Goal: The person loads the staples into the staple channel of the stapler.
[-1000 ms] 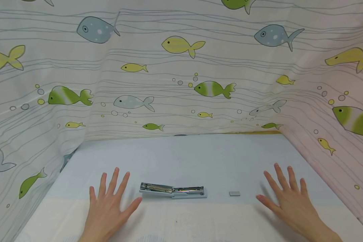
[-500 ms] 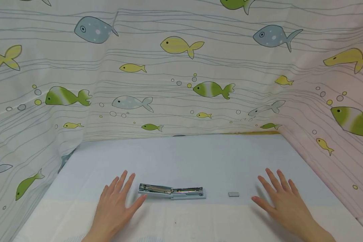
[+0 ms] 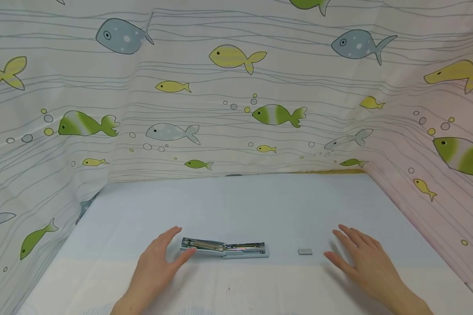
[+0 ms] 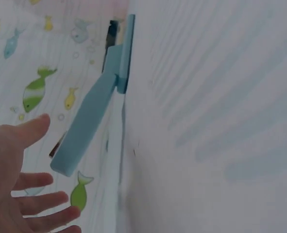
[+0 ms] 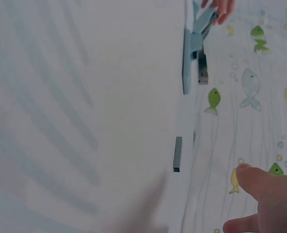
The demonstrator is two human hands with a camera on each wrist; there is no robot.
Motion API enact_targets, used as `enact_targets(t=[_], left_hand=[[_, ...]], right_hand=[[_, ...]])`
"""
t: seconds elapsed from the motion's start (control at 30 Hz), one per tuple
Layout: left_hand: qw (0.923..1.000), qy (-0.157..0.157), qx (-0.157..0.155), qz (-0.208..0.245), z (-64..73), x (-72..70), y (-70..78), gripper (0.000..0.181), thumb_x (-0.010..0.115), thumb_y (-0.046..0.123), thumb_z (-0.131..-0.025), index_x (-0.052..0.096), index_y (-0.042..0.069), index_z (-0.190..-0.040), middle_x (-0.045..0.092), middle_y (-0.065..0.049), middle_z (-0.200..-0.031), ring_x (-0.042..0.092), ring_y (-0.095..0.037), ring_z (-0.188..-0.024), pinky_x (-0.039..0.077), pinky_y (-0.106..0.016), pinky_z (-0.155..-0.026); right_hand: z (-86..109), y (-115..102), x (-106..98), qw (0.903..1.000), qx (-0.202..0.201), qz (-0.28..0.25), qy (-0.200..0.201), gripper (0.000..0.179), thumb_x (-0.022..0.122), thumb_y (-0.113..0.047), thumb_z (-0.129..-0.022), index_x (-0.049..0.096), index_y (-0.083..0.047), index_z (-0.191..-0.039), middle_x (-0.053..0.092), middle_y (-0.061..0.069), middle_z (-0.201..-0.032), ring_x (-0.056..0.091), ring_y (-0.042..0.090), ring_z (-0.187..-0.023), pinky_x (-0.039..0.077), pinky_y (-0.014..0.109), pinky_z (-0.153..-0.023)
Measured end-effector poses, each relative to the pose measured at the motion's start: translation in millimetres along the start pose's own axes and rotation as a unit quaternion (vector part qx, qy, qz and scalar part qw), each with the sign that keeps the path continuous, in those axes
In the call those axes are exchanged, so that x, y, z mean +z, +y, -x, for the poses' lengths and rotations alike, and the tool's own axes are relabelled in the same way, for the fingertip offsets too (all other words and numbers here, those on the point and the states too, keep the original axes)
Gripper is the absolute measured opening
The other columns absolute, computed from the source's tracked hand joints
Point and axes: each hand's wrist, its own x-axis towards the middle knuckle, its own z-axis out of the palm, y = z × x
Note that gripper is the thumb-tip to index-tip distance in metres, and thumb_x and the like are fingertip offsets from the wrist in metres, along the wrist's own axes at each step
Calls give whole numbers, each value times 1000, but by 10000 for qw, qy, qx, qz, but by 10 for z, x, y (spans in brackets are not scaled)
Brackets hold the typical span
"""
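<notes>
A light blue stapler point(image 3: 246, 253) lies opened out on the table, its metal insides facing up. Its left half, the tilted lid point(image 4: 82, 126), rises off the surface. My left hand point(image 3: 155, 264) is at that raised end, thumb and fingers spread to either side of it, gripping nothing. In the left wrist view the thumb and fingers lie beside the lid's end. Right of the stapler sits a small grey strip of staples point(image 3: 305, 251), also visible as a short bar point(image 5: 177, 154) in the right wrist view. My right hand point(image 3: 368, 262) hovers to the strip's right, fingers extended and holding nothing.
A pale blue and white cloth point(image 3: 260, 284) covers the table. Fish-printed curtains point(image 3: 220, 131) close in the back and both sides. A brownish edge point(image 3: 331, 172) shows along the back right of the table.
My left hand has moved right to the stapler's raised end and turned its palm inward. My right hand has shifted slightly left toward the staples. Stapler and staples stay put.
</notes>
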Motion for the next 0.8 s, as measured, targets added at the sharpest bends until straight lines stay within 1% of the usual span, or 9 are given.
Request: enact_targets(t=[0.1, 0.2, 0.3, 0.4, 0.53, 0.63, 0.8], left_hand=[[9996, -129, -174, 199, -12, 7, -3, 74, 64, 68, -86, 54, 20, -142, 57, -5, -142, 53, -31, -131, 46, -55, -104], [9990, -177, -237, 331, -17, 19, -7, 73, 67, 66, -84, 55, 21, -141, 61, -5, -137, 57, -29, -125, 48, -54, -101], [9989, -139, -190, 400, -33, 36, -8, 71, 72, 63, -83, 57, 21, -139, 64, -4, -131, 60, -26, -119, 50, -51, -96], [9986, -132, -142, 488, -49, 56, -20, 70, 77, 59, -80, 59, 21, -136, 66, -1, -126, 62, -23, -114, 51, -47, -93], [9979, -127, -121, 626, -76, 70, -33, 67, 82, 53, -76, 63, 21, -132, 69, 3, -119, 64, -21, -108, 52, -43, -91], [9967, -119, -135, 792, -91, 74, -42, 63, 85, 48, -75, 66, 21, -129, 70, 3, -118, 66, -21, -106, 54, -43, -92], [9930, -166, -99, 1164, -106, 76, -54, 56, 86, 40, -76, 68, 19, -125, 70, 1, -123, 67, -23, -108, 56, -44, -95]], right_hand=[[-10, -17, 9, 10000, -15, -45, 9, 66, 65, -57, -91, 61, -5, -133, 57, 17, -139, 51, 41, -125, 39, 61, -101], [-17, -33, 18, 9999, -61, -99, 79, 64, 67, -55, -90, 63, -6, -130, 60, 16, -136, 54, 40, -122, 42, 61, -98], [-29, -49, 30, 9998, -98, -149, 106, 62, 68, -54, -90, 64, -6, -129, 62, 15, -134, 56, 40, -120, 43, 61, -96], [-37, -72, 47, 9997, -111, -192, 124, 59, 69, -53, -90, 66, -7, -126, 64, 14, -130, 58, 38, -119, 45, 61, -94], [-54, -94, 86, 9991, -187, -274, 269, 53, 71, -50, -89, 68, -8, -121, 67, 10, -124, 61, 35, -115, 47, 58, -91], [-67, -112, 110, 9985, -232, -314, 380, 49, 73, -47, -88, 70, -9, -118, 69, 8, -120, 63, 33, -112, 48, 56, -91], [-89, -143, 130, 9982, -183, -389, 429, 45, 72, -47, -89, 70, -11, -116, 69, 4, -116, 62, 31, -110, 48, 53, -91]])
